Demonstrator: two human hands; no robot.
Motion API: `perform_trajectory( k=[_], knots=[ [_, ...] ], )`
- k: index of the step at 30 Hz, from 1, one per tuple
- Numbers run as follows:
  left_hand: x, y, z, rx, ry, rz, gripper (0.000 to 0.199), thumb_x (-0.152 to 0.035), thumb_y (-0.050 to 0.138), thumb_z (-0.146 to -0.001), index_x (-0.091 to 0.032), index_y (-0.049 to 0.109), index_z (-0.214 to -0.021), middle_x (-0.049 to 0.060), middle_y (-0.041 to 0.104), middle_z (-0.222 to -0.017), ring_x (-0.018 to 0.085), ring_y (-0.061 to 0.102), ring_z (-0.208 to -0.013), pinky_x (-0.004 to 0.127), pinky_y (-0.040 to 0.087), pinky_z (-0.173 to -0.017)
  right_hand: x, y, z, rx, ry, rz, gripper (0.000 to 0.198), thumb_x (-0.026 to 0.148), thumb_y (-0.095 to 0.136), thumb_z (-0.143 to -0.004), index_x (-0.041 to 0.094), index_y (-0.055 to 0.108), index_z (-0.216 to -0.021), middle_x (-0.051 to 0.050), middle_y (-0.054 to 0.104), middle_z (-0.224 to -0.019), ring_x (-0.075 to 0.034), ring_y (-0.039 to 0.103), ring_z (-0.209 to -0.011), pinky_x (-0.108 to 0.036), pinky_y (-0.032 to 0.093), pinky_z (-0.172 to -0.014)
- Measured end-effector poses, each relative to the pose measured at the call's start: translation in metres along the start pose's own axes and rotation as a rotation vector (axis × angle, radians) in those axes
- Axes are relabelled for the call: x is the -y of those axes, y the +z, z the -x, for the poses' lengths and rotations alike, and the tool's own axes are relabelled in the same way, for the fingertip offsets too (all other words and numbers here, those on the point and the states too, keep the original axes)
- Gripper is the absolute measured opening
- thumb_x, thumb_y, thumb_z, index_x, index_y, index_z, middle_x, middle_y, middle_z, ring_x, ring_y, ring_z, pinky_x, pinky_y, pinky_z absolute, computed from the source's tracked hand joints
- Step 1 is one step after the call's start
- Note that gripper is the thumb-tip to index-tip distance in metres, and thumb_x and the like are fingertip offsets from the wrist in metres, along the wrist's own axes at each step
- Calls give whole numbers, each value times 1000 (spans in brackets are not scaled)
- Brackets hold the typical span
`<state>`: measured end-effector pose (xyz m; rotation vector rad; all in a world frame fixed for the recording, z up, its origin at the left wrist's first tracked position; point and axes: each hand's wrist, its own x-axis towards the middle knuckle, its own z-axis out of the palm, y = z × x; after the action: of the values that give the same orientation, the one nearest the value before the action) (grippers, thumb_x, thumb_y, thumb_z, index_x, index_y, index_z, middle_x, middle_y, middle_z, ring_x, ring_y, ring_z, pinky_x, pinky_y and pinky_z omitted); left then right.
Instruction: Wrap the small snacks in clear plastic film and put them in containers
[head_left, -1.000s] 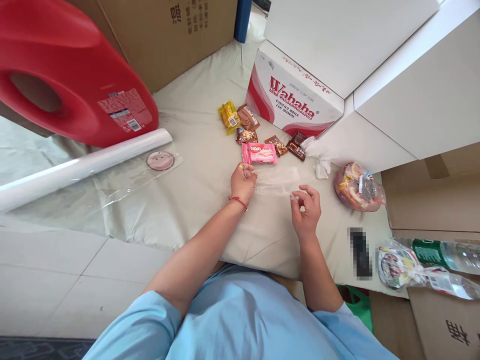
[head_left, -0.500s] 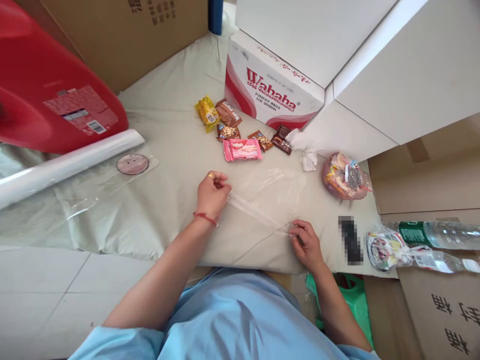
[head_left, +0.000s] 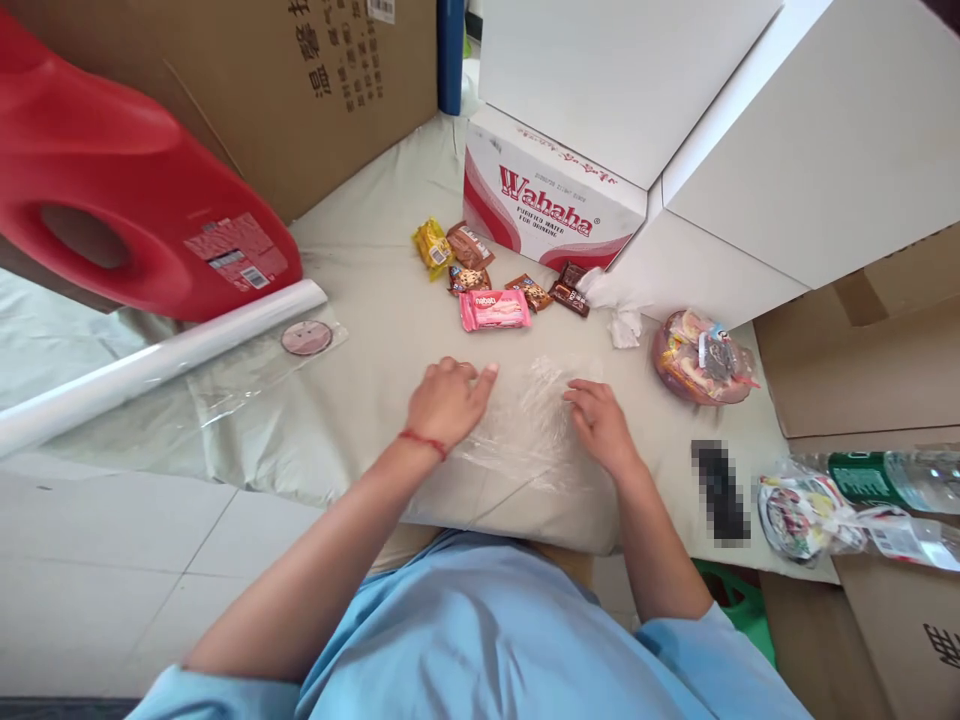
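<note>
The hands are apart, with a crumpled sheet of clear film (head_left: 525, 435) lying between them on the cloth-covered desk (head_left: 367, 400), in the middle of the frame. The left hand (head_left: 450, 400) is palm down with its thumb spread from the fingers, at the film's left side; its palm is hidden. The right hand (head_left: 602, 425) is at the film's right side, fingers half bent; whether they pinch the film cannot be told. The film's edges are hard to make out against the pale cloth.

Just above the film lies a pink packet (head_left: 495, 311), with small brown wrappers (head_left: 471, 246) and a yellow packet (head_left: 433, 248) behind it. A Wahaha box (head_left: 551, 200) stands at upper centre, near crumpled white tissue (head_left: 626, 328).

At left, a film roll (head_left: 165, 365) and a red jug (head_left: 150, 210) are cut off by the frame edge. At right, a dark object (head_left: 721, 495) is pixelated beyond recognition, and a green-labelled bottle (head_left: 866, 479) runs out of the frame.
</note>
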<state>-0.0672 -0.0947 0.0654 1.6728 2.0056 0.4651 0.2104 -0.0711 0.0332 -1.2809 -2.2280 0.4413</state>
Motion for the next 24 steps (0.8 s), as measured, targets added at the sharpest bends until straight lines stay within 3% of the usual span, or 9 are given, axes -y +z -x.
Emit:
perform_trajectory(
  k=[3,6,13,16,18,20,21,24],
  knots=[
    [-23,36,-18,13,49,-117,52,-57,42,-101,-15,74,-101,19,68,-116,38,59,-119,49,51,-95,11,37,-2,100,-41,95,37,21,53,-97,22,73,-128,-14,62,-145,-31,55,-136,-54,47,-116],
    [-25,54,-28,-30,79,-102,33,-39,46,-101,-17,70,-102,16,70,-113,35,63,-113,45,50,-90,11,56,9,70,-9,103,42,29,52,-102,21,67,-140,-16,53,-156,-32,48,-145,-55,44,-120],
    [15,52,-30,-301,-62,251,24,-41,41,-102,-24,57,-95,3,67,-81,22,64,-77,33,45,-72,-2,55,16,-83,93,152,44,36,48,-105,16,66,-140,-18,55,-154,-32,50,-143,-56,45,-118],
    [28,54,-24,-397,-114,331,19,-39,47,-99,-23,56,-102,4,68,-85,22,63,-76,35,46,-72,-1,57,13,-95,97,166,44,36,47,-105,15,67,-138,-18,58,-151,-32,52,-141,-55,45,-118],
    [31,54,-19,-538,-108,301,21,-35,52,-94,-20,57,-109,10,69,-99,25,65,-86,39,49,-78,1,59,12,-92,95,173,44,35,47,-105,15,67,-138,-18,58,-151,-31,53,-140,-55,45,-118],
    [28,52,-14,-660,12,201,25,-30,55,-91,-17,60,-112,16,68,-111,29,64,-102,45,48,-90,2,59,12,-71,91,178,43,34,48,-105,16,67,-139,-17,58,-152,-31,53,-141,-55,44,-119],
    [25,50,-11,-656,125,139,23,-28,54,-92,-17,62,-111,17,68,-113,31,63,-109,48,46,-96,2,59,12,-55,90,179,42,33,48,-104,17,67,-139,-16,58,-152,-31,52,-141,-55,44,-119],
    [15,47,-6,-363,477,-26,28,-26,46,-99,-21,69,-113,14,73,-118,30,60,-125,49,39,-110,4,58,11,-16,91,169,42,31,47,-104,19,67,-140,-16,58,-152,-32,51,-143,-57,41,-121]
  ],
)
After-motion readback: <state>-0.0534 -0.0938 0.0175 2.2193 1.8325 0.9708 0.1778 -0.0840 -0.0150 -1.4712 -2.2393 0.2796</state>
